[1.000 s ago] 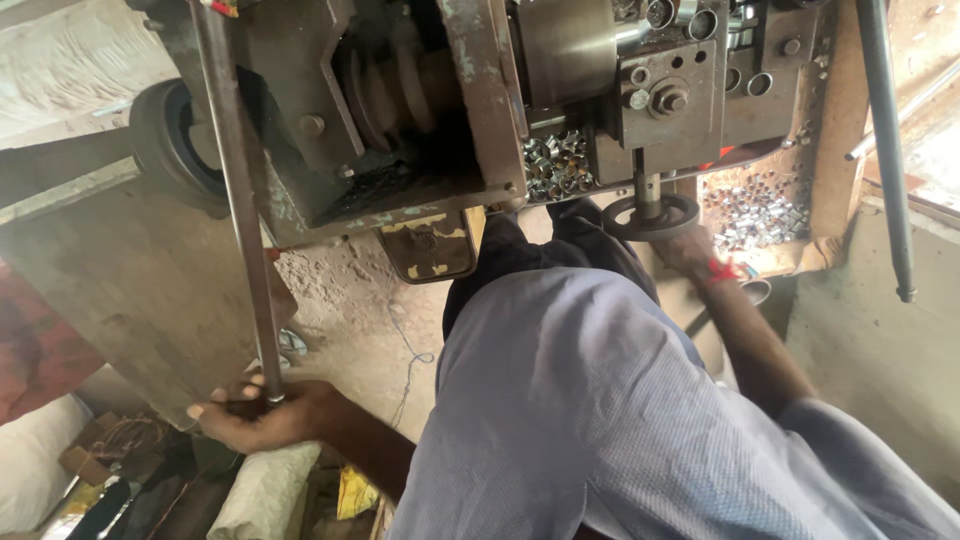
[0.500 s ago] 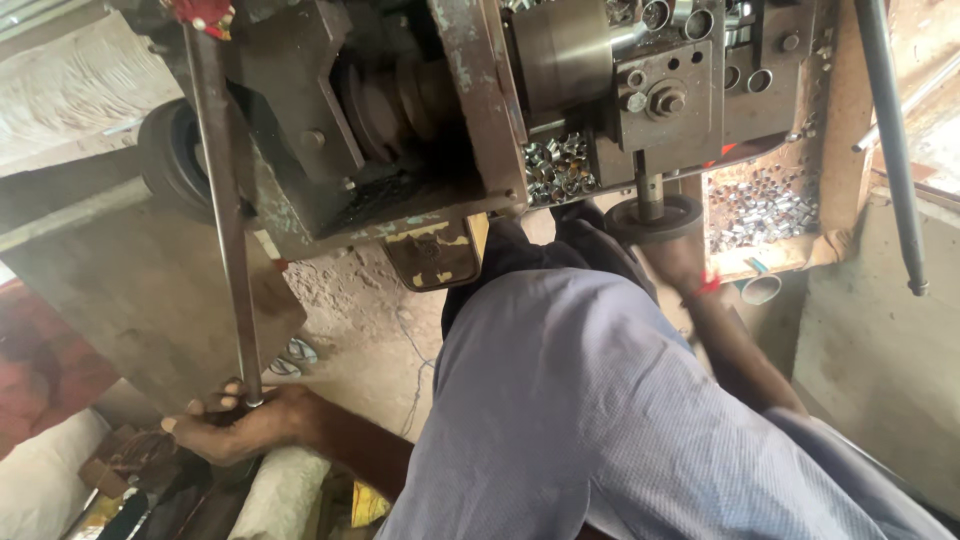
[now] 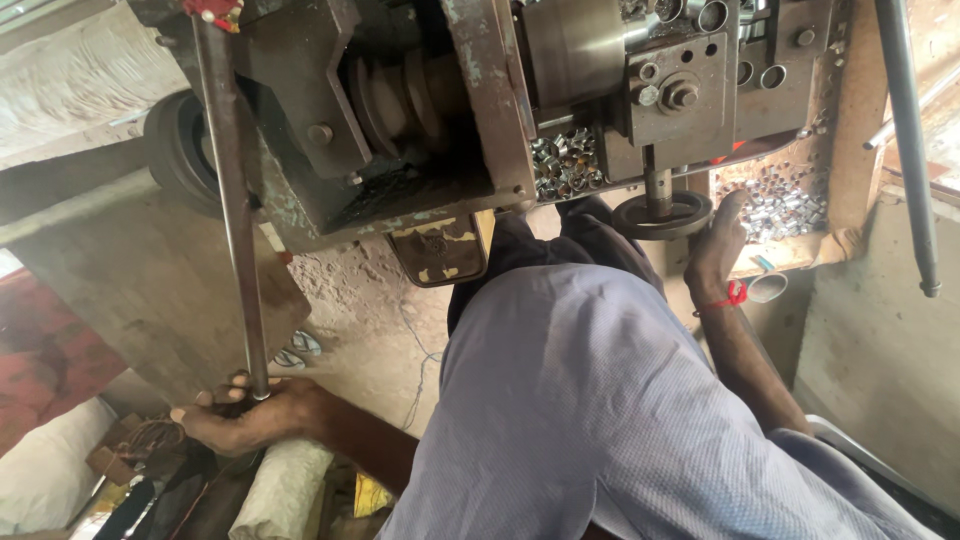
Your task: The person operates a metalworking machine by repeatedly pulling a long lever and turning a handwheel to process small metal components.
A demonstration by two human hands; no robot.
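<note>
My left hand is at the lower left, closed around the bottom end of a long steel rod. The rod runs up to a red-tipped fitting on the old metal machine. My right hand, with a red thread round its wrist, reaches up to the small round handwheel under the machine's tool block, fingers on the wheel's right rim. My blue-shirted body fills the lower middle and hides part of both arms.
Heaps of small shiny metal rings lie in the machine's tray and in the bin at the right. A second steel bar hangs at the far right. A sack and clutter sit by my left hand, sandals on the dirt floor.
The view has shifted slightly. My left hand stays closed on the rod's end and my right hand stays at the handwheel.
</note>
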